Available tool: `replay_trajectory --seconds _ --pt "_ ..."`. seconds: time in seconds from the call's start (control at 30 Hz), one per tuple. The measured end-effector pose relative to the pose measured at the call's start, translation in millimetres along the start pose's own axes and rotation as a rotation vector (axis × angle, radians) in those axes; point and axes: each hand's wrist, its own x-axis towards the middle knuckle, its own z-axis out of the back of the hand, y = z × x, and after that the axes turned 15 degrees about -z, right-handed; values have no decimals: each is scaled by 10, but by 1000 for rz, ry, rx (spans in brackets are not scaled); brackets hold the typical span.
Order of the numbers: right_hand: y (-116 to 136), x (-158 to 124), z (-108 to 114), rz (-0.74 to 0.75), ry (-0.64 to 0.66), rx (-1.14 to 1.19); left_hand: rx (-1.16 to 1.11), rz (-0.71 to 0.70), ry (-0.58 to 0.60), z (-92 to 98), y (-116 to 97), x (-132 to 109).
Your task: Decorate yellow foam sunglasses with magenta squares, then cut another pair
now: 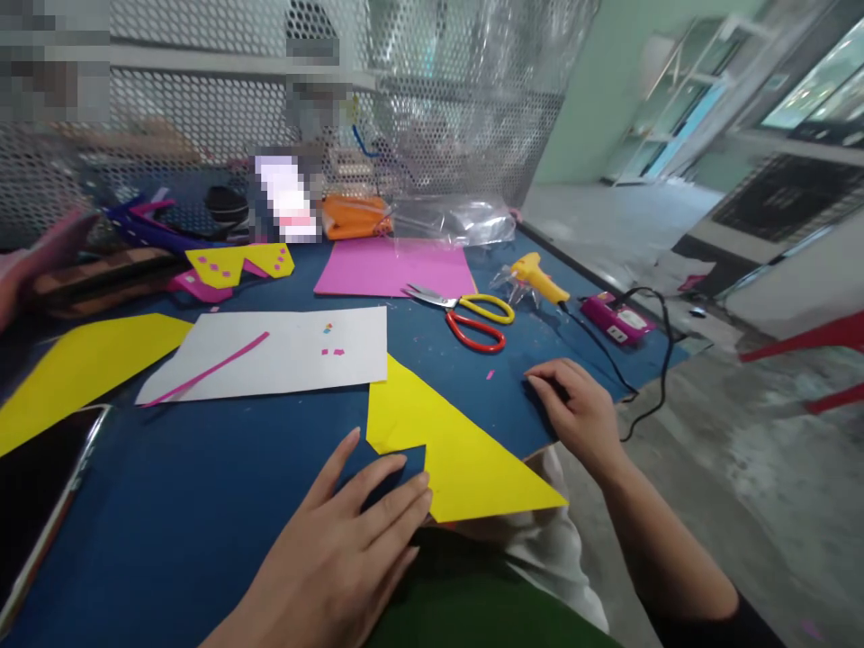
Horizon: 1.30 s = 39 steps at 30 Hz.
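Note:
My left hand (pixel 351 540) lies palm down at the table's front edge, fingers spread, its fingertips at the left edge of a cut yellow sheet (pixel 452 441). To the right, my right hand (pixel 573 409) rests at the table edge with its fingers curled together; whether anything is between them is hidden. A white paper (pixel 290 364) overlaps the yellow sheet's top corner and bears a thin magenta strip (pixel 216 364) and tiny pink pieces (pixel 337 352). Scissors (pixel 465 315) with one yellow and one red handle lie partly open, blades over the edge of a pink sheet (pixel 398 268).
A yellow glue gun (pixel 540 277) and a magenta power box (pixel 617 319) with a black cord sit at the right. Phone (pixel 40 513) and another yellow sheet (pixel 94 364) lie left. Behind are a yellow mask (pixel 236 264), an orange pouch (pixel 355 218) and metal mesh (pixel 222 99).

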Motion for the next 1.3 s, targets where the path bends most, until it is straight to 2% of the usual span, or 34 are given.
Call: replay_trajectory --seconds 0.13,0.2,0.33,0.43,0.63,0.8,1.0,1.17,1.3 --pt "111 -90 103 90 95 56 73 -16 -49 -88 -38 -42" --pt "210 -202 192 164 188 64 97 -9 -56 -113 -64 -55" --pt "357 -454 333 333 391 -121 95 11 -45 -113 -98 -65" --pt "324 -548 327 416 344 -255 119 11 -13 -94 -106 -58" --pt "159 -553 230 386 183 -286 116 36 13 -96 -151 -41" --pt "361 -615 216 415 263 -112 121 59 -4 -87 -199 -12" --pt "723 -642 108 601 344 33 154 6 10 -57 -207 2" --pt "787 -612 28 628 367 -8 143 32 -28 -71 -207 0" --pt "793 -606 -3 620 387 -13 119 14 -1 -61 -199 -3"
